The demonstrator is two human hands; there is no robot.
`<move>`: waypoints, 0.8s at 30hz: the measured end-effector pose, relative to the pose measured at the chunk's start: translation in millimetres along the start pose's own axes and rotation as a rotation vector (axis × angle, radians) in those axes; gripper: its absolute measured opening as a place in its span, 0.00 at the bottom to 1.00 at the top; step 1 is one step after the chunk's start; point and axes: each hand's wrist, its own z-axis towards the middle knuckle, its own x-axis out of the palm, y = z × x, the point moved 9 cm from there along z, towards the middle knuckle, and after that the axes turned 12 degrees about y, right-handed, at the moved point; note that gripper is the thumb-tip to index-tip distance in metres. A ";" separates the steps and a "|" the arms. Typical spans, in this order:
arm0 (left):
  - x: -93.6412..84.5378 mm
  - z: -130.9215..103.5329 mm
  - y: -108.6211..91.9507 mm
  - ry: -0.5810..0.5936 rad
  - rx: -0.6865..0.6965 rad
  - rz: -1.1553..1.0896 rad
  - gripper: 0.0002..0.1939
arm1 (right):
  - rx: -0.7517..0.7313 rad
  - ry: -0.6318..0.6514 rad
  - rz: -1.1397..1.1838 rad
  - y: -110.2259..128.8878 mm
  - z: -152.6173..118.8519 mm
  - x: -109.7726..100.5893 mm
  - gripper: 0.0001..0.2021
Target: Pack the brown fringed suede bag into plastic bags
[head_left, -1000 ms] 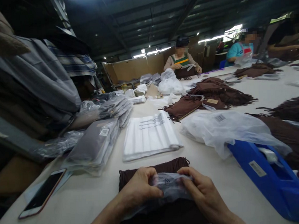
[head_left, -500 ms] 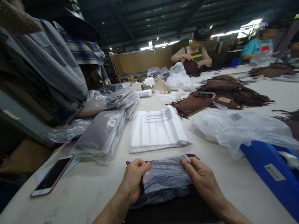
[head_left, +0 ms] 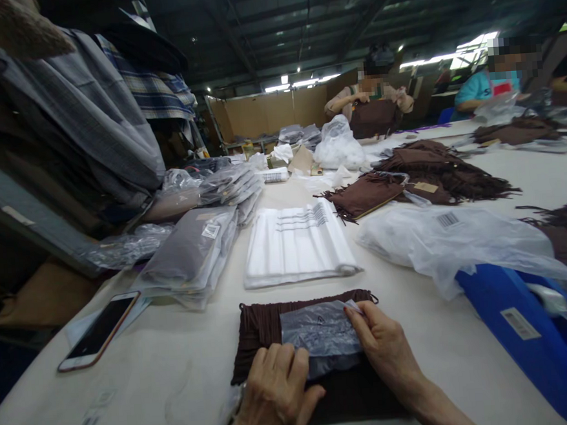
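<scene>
Two hands work low in the frame: the left hand (head_left: 276, 384) is pressed flat on the dark brown folded fabric (head_left: 262, 327), the right hand (head_left: 385, 344) pinches the thin clear plastic bag (head_left: 321, 333) at its corner; limp and slippery, it is probably best gripped at edges

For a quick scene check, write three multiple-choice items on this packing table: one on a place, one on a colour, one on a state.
1. Where does the phone lie?
A. left of the brown fabric piece
B. on the blue tape dispenser
C. on the white bag stack

2. What colour is the fabric under the hands?
A. white
B. dark brown
C. blue

3. What is the left hand doing?
A. lifted off the table
B. holding the phone
C. pressing flat on the fabric beside the clear plastic bag

Answers: 1 A, the phone sits near the table's left edge; 2 B, its ribbed top shows dark brown; 3 C, its fingers lie spread while the right hand pinches the bag's corner.
</scene>
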 end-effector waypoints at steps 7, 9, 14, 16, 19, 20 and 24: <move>16.7 -6.9 -0.5 -0.051 -0.019 0.098 0.16 | 0.003 -0.039 0.016 8.0 7.1 -11.1 0.19; 16.8 -9.1 1.8 -0.072 0.034 0.059 0.16 | -0.003 -0.065 0.014 8.5 10.9 -14.4 0.20; 9.8 -22.9 -3.8 -0.132 0.258 -0.005 0.14 | -0.015 -0.095 0.008 9.1 19.2 -17.7 0.22; 5.6 -31.9 -4.5 -0.171 0.311 -0.030 0.14 | -0.020 -0.091 0.000 9.8 18.7 -16.0 0.22; -1.2 -41.2 6.6 -0.249 0.249 -0.085 0.13 | -0.027 -0.058 -0.017 10.1 12.6 -6.8 0.21; -3.3 -41.8 12.9 -0.274 0.202 -0.113 0.12 | -0.029 -0.040 -0.025 9.7 9.8 -2.2 0.20; -5.0 -27.8 27.4 -0.297 0.102 -0.155 0.10 | -0.019 0.019 -0.084 4.4 1.1 15.3 0.18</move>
